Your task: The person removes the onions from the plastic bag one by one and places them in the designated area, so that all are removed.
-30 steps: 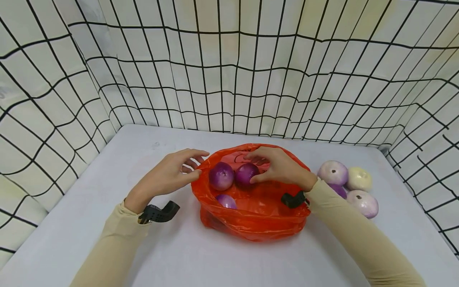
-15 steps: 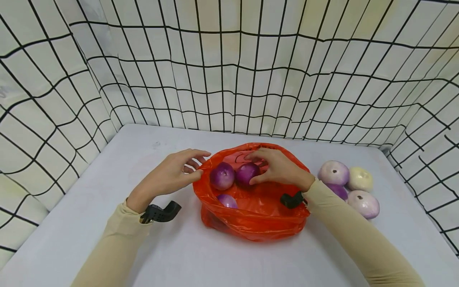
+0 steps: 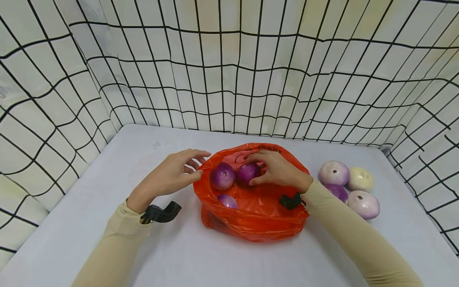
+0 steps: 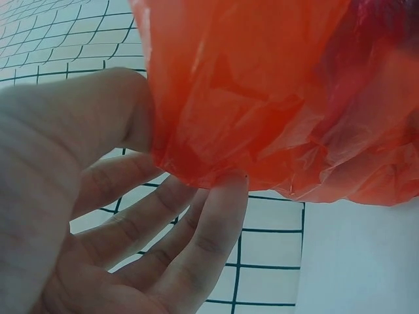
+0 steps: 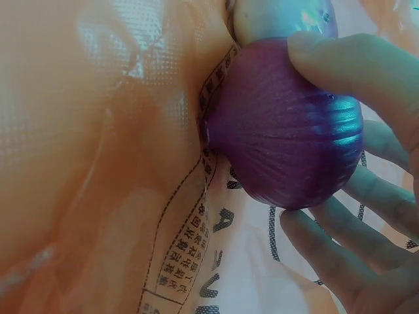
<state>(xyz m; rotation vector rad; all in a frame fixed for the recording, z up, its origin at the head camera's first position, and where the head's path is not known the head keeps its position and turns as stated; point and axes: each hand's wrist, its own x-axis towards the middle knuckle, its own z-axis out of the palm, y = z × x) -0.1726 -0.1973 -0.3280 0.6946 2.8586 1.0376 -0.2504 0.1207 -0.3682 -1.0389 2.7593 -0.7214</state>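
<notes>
A red plastic bag (image 3: 251, 227) stands with its mouth open, and inside lie a purple onion (image 3: 222, 176) and a paler one (image 3: 227, 201). The right hand (image 3: 281, 169) reaches in over the right side, thumb and fingers around a dark purple onion (image 3: 247, 174). In the right wrist view, the thumb touches the top of that onion (image 5: 288, 131) and fingertips meet its underside. At the bag's left rim is the left hand (image 3: 172, 171), fingers loosely bent; in the left wrist view its fingertips (image 4: 229, 186) touch the red plastic (image 4: 236, 98).
To the right of the bag, several onions sit grouped on the white table (image 3: 172, 255): two whitish-purple (image 3: 333, 172) (image 3: 363, 204), a yellowish one (image 3: 359, 179) and a purple one (image 3: 337, 192). Black grid netting (image 3: 234, 65) over white walls surrounds the back and sides.
The right hand has lowered very slightly inside the bag, and more black lettering shows at the back rim. The left hand stays at the left rim.
</notes>
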